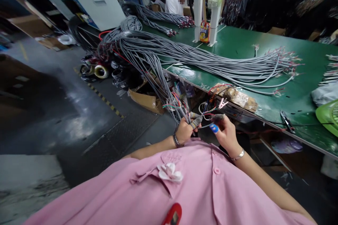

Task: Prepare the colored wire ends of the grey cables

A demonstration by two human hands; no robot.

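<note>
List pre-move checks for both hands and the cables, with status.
1. Left hand closed around the hanging grey cables: ok.
2. Right hand pinching a wire: cannot tell; fingertips are at the thin wires, contact unclear.
3. Coloured wire ends gathered neatly: not ok, they splay out above the left hand.
4. Long cable bundle resting on the green table: ok.
5. Hand tool well back from the table edge: not ok, it lies at the edge.
</note>
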